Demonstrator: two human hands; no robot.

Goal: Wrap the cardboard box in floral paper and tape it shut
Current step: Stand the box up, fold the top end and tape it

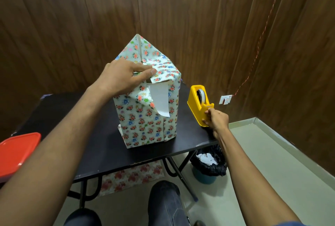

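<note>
A tall cardboard box (pixel 147 122) covered in floral paper stands upright on the black table (pixel 101 146). At its top the paper is folded into flaps: one pointed flap (pixel 139 48) sticks up at the back and a front flap (pixel 159 100) hangs down with its white underside showing. My left hand (pixel 125 76) presses flat on the folded paper at the box's top, thumb along the front edge. To the right stands a yellow tape dispenser (pixel 199 104) near the table's right edge. My right hand (pixel 215 119) grips the dispenser's front end at the cutter.
A red plastic lid (pixel 17 153) lies at the left. Under the table sit spare floral paper (pixel 132 176) and a bin with a black bag (pixel 210 164). Wooden wall panels close off the back and right. My knees (pixel 163 202) are below the table's front edge.
</note>
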